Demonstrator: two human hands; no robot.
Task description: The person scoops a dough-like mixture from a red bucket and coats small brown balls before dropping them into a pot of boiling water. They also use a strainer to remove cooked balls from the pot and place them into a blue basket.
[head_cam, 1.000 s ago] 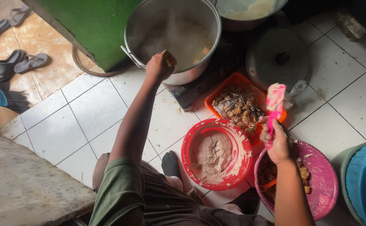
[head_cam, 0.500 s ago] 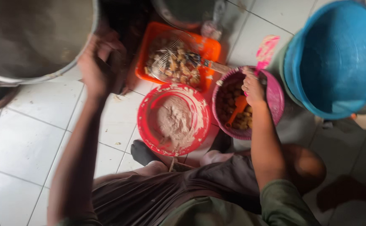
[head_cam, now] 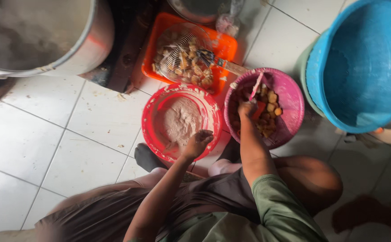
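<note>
Your left hand [head_cam: 198,142] rests on the near rim of the batter bowl [head_cam: 159,134], and your right hand [head_cam: 247,107] is inside the bowl of fried pieces [head_cam: 289,96] just right of it. Behind both lies a tray [head_cam: 224,47] holding a wire skimmer [head_cam: 177,49]. A big pot [head_cam: 38,36] stands far left, a bucket [head_cam: 361,67] far right.

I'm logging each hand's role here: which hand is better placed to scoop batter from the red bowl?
Probably the left hand: it rests on the red bowl rim, beside the batter. The right hand is inside the pink bowl, holding a pink utensil.
</note>
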